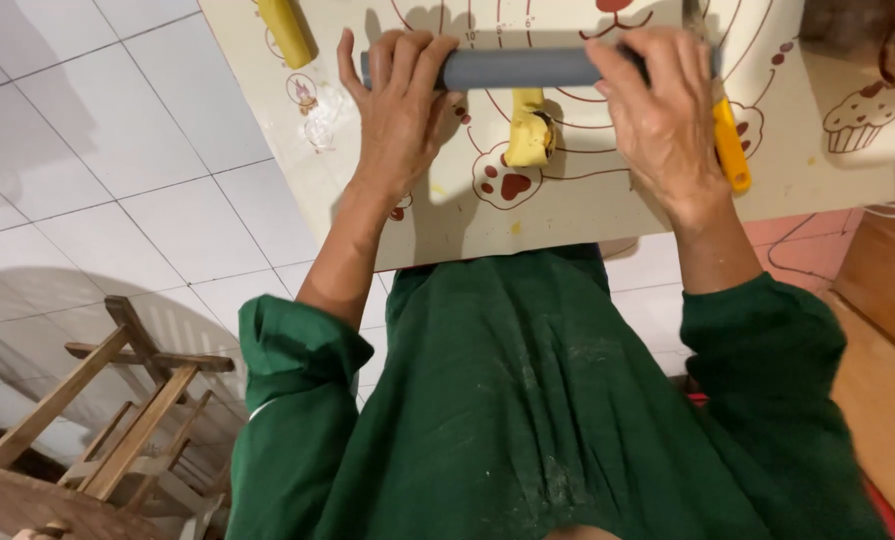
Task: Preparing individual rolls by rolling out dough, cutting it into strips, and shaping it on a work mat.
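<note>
A grey rolling pin [516, 68] lies crosswise over a cream baking mat [568, 205] printed with paw prints and circles. My left hand [400, 100] presses flat on the pin's left end. Over the pin's right end rests my right hand [658, 110]. A strip of yellow dough [530, 130] lies on the mat just below the middle of the pin, between my hands. A yellow-handled tool [731, 148] lies beside and partly under my right hand.
Another yellow piece [286, 30] sits at the mat's top left. White tiled floor [98, 150] spreads to the left. A wooden folding frame [118, 410] stands at lower left. Orange-brown wood [888, 350] shows on the right. My green sleeves and apron [528, 400] fill the lower view.
</note>
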